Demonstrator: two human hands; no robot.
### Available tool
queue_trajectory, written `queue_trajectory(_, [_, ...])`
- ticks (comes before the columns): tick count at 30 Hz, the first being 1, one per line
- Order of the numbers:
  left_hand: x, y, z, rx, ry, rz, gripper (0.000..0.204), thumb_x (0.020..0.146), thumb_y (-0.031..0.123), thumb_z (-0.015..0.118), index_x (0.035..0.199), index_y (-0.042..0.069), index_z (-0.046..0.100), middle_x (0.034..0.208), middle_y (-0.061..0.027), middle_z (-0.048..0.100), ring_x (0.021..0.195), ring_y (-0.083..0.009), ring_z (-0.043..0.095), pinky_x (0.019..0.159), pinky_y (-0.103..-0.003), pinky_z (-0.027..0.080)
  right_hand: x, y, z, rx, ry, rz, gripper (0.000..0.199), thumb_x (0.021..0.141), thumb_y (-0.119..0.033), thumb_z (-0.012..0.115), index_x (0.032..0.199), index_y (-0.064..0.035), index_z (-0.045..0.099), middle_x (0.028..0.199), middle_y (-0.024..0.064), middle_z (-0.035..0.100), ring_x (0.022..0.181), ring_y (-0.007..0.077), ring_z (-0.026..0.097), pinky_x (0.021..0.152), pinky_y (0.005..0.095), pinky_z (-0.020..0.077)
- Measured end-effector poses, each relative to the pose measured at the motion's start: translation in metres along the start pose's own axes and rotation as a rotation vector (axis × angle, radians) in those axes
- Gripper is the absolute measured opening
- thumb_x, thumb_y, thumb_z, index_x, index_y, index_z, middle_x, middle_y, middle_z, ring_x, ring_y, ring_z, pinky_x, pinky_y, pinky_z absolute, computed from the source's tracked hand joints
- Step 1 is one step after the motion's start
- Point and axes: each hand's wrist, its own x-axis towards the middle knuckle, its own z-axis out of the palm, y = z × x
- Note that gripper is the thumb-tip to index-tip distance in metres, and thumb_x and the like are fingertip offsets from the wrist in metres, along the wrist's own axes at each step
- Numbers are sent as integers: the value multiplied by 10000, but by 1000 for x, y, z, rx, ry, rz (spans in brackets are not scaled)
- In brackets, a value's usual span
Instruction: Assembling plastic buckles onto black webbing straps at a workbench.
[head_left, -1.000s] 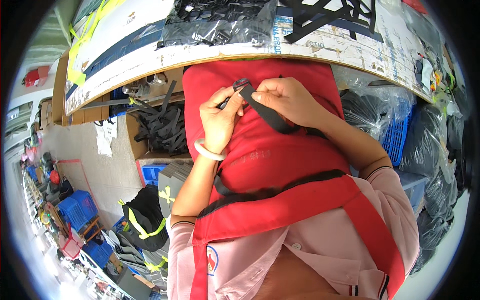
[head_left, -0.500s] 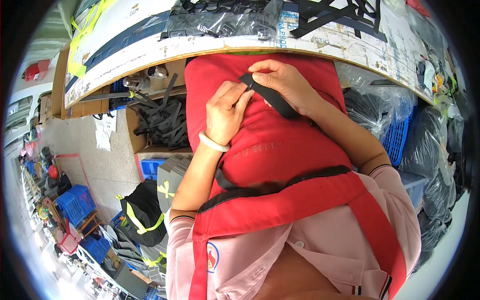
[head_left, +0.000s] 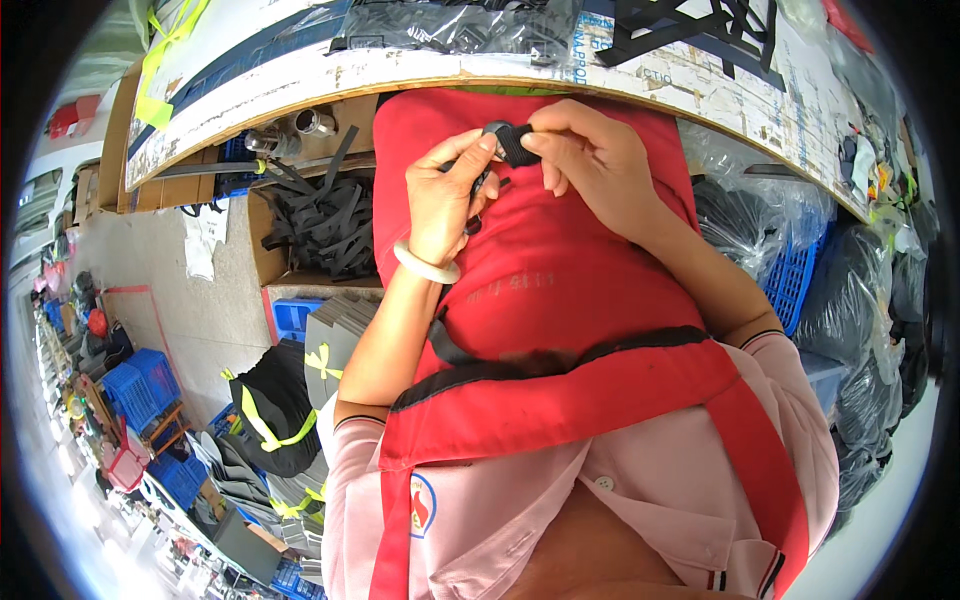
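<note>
Both hands [head_left: 440, 195] [head_left: 605, 165] pinch a black strap [head_left: 517, 147] between them.

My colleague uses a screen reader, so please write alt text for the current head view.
A person's left hand and right hand pinch black webbing above a red apron. Beyond lies a worn white table with black straps and a plastic bag; an open carton of dark strips is at left.

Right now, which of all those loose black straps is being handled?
The strap pinched by the left hand and right hand, over the red apron; the box straps and table straps lie untouched.
</note>
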Motion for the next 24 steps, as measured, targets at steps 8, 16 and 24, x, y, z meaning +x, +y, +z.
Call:
queue_trajectory(8, [-1,-10,-1,118,48,123,147,871,78,670,990,-7,687,644,-23,599,457,-46,458,404,-186,313,4,16,-6,15,-50,304,191,875,-132,634,989,-6,547,725,32,599,578,71,578,473,201,477])
queue_trajectory(16, [-6,-1,-11,192,-63,215,137,871,24,643,993,-14,693,715,-2,564,541,-43,473,455,-187,321,16,46,-18,425,-335,567,251,943,-275,549,829,-54,580,663,12,561,522,94,542,473,223,448])
queue_trajectory(24, [-55,40,-96,230,-104,212,109,862,22,599,926,-54,644,775,-50,568,489,-52,440,426,-178,293,26,55,-16,-8,-83,267,169,927,-217,594,938,-51,621,700,-14,568,601,55,533,556,203,441])
